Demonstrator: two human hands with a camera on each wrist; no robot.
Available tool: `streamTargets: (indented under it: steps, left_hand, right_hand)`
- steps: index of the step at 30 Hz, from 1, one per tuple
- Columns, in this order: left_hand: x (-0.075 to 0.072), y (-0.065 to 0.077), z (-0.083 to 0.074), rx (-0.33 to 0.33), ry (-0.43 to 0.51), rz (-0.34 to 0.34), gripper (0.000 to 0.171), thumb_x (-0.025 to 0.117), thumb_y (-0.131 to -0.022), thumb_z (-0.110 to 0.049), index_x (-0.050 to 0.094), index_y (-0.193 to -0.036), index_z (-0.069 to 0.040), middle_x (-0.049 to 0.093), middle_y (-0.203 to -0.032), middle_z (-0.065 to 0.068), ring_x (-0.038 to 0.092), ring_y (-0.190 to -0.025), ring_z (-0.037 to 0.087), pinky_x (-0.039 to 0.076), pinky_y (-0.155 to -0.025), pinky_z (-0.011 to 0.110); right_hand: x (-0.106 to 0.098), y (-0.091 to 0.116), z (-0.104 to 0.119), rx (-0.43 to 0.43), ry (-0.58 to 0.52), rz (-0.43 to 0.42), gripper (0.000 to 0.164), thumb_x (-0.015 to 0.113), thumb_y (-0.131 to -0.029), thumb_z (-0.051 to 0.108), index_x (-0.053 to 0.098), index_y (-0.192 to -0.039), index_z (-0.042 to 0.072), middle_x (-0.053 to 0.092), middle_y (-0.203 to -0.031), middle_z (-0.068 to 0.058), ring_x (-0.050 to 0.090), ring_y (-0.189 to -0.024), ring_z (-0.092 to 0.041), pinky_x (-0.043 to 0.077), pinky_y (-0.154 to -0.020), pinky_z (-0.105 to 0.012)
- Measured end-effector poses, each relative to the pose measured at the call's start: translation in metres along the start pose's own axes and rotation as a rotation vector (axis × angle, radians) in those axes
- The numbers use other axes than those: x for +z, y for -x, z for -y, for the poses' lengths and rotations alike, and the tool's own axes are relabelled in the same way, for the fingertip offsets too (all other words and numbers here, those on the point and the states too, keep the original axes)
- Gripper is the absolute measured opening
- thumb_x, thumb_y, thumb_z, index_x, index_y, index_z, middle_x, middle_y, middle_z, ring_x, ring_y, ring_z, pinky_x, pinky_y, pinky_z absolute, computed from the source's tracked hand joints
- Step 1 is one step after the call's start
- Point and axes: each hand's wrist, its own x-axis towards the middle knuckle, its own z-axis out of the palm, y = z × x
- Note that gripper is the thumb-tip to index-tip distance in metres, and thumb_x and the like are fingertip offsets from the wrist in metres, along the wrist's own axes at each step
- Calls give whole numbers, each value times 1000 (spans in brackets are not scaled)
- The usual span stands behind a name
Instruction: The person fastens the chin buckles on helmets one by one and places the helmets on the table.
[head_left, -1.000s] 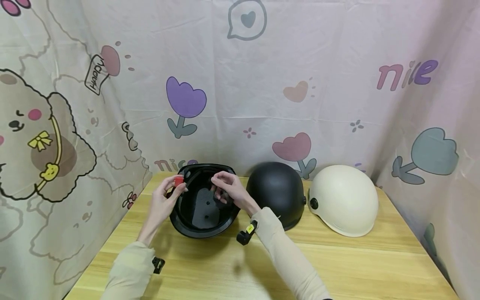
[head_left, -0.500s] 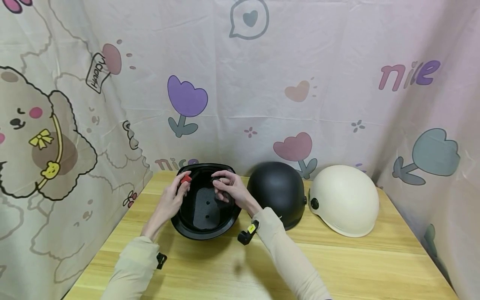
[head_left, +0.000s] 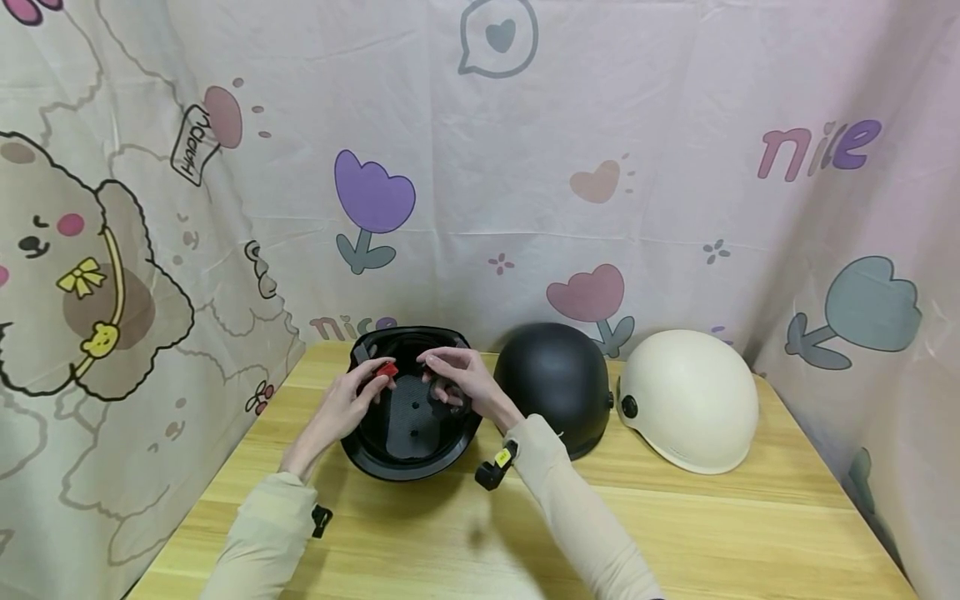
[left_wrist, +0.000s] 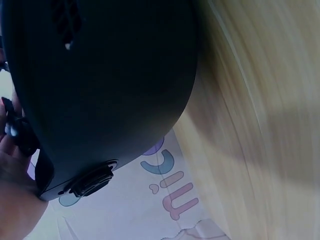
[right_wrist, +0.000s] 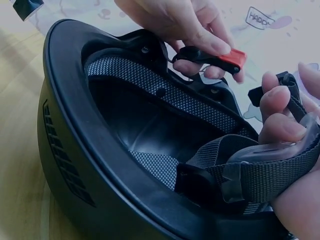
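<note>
An upturned black helmet (head_left: 412, 467) lies on the table, its padded inside facing up. Over its left rim my left hand (head_left: 341, 410) pinches a black buckle with a red release tab (right_wrist: 234, 59) between thumb and fingers. My right hand (head_left: 476, 387) grips the grey webbing chin strap (right_wrist: 270, 175) above the right rim, with the black end piece (right_wrist: 256, 96) by its fingertips. A gap separates that piece from the red-tabbed buckle. Only the outer shell (left_wrist: 110, 85) and part of the fingers show in the left wrist view.
Right of the upturned helmet, a second black helmet (head_left: 553, 387) stands dome up. Beside it is a cream helmet (head_left: 690, 400), also dome up. The wooden table (head_left: 465, 542) runs back to a printed curtain (head_left: 487, 192).
My left hand has moved right over the helmet with the red-tabbed buckle, closer to the right hand. The right hand stays nearly in place, its fingers shifting slightly on the strap.
</note>
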Motion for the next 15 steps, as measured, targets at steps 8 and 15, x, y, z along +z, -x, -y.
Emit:
streamTargets:
  steps: [8, 15]
  left_hand:
    - [-4, 1, 2, -58, 87, 71, 34, 55, -104, -14, 60, -134, 1, 77, -97, 12, 60, -76, 14, 48, -67, 21]
    - [-9, 1, 2, -67, 108, 88, 28, 52, -106, -17, 65, -127, -4, 75, -86, 3, 62, -82, 8, 50, -77, 20]
  right_hand:
    - [1, -1, 1, 16, 29, 40, 43, 53, -104, 13, 44, -139, -11, 68, -85, 0, 57, -52, -7, 39, -43, -21]
    - [3, -1, 2, 85, 75, 35, 31, 54, -104, 10, 50, -132, -3, 75, -93, 3, 63, -56, -6, 42, -47, -21]
